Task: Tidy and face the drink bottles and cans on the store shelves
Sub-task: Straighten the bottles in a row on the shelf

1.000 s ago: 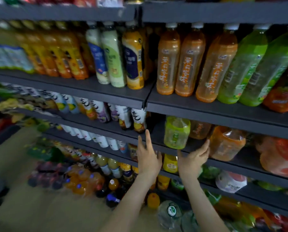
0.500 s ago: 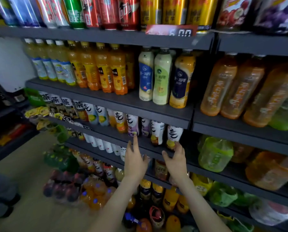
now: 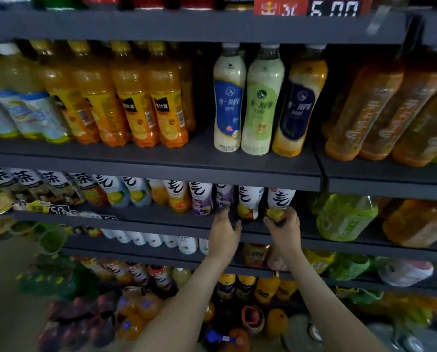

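Observation:
A row of white-labelled sparkling drink bottles stands on the middle dark shelf. My right hand grips the base of the rightmost white bottle with a yellow fruit label. My left hand reaches up beside it, fingertips at the foot of the purple-labelled bottle; whether they hold it is unclear. Between my hands stands another white bottle with yellow fruit.
Above, orange juice bottles and three tall milk-tea bottles fill the upper shelf. Large green and orange jugs sit to the right. Lower shelves hold more bottles; shrink-wrapped packs lie on the floor.
Both hands have risen to the shelf and closed in on the white bottles. My right hand has taken hold of the rightmost one. The view has moved closer.

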